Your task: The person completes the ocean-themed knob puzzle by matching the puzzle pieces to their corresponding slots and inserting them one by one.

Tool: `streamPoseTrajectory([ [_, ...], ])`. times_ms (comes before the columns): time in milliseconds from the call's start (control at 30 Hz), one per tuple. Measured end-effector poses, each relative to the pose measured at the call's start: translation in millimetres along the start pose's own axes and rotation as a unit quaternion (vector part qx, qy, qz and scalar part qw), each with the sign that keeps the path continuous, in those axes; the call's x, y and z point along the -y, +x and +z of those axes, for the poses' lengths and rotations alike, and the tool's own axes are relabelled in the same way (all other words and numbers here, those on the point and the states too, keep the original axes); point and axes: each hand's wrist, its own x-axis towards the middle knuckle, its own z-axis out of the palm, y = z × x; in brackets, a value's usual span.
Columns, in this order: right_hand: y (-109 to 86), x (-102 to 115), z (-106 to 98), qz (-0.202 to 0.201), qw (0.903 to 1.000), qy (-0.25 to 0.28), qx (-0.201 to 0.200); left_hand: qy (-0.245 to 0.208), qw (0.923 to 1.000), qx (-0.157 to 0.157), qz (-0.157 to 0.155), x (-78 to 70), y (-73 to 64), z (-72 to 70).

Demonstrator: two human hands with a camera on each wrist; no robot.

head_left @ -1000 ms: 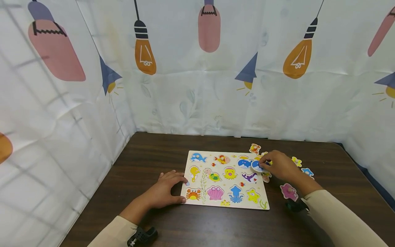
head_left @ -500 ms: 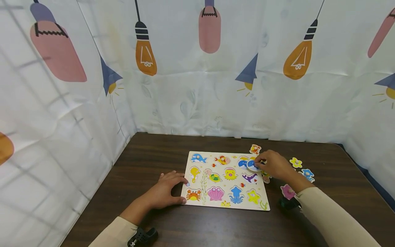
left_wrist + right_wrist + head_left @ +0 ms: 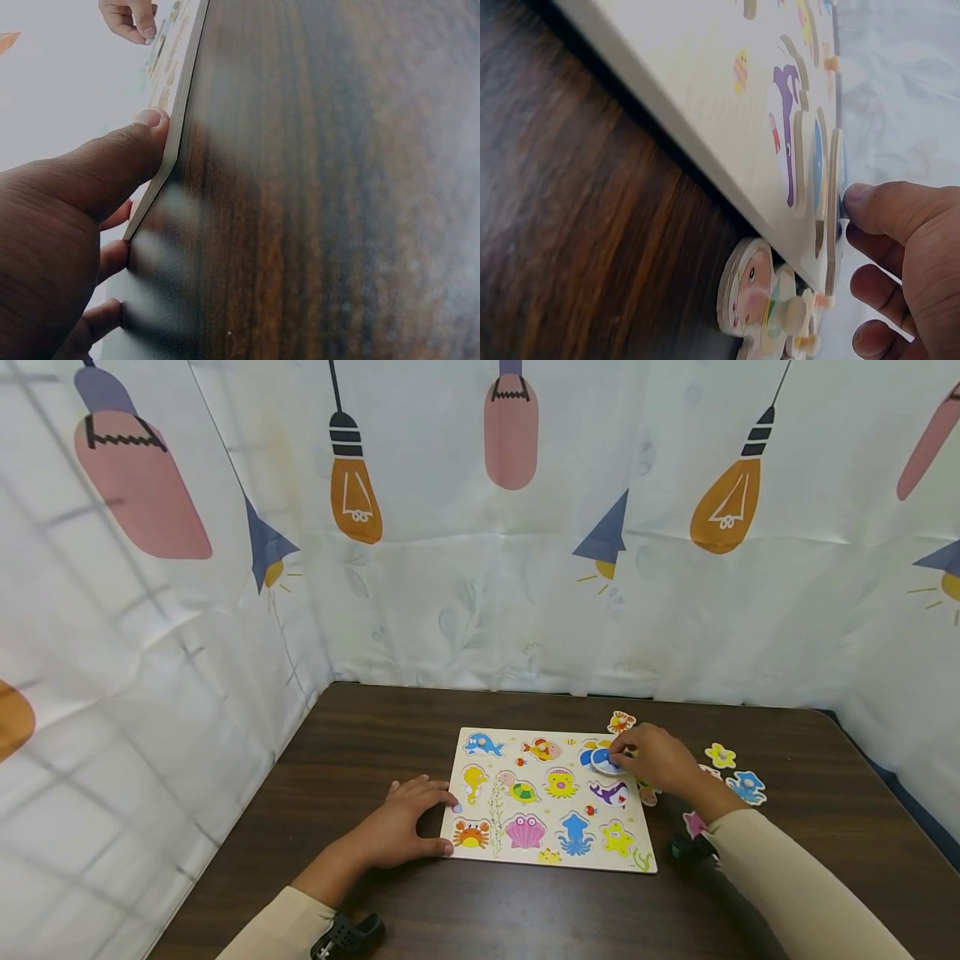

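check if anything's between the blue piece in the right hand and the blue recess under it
Nothing visible is. The right hand holds the blue piece partly over the blue recess in the board; no loose piece shows between them.

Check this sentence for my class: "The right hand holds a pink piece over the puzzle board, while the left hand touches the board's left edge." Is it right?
Not quite: the piece held by the right hand over the puzzle board is blue with a pale rim, not pink, as the head view shows.
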Motion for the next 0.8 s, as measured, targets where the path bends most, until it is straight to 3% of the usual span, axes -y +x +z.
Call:
streamPoseTrajectory([
  [800,16.3,7,15,0.001,0.9997,0.024,0.001,0.001,1.0000,-0.008,0.004,8.0,0.8,5.4],
])
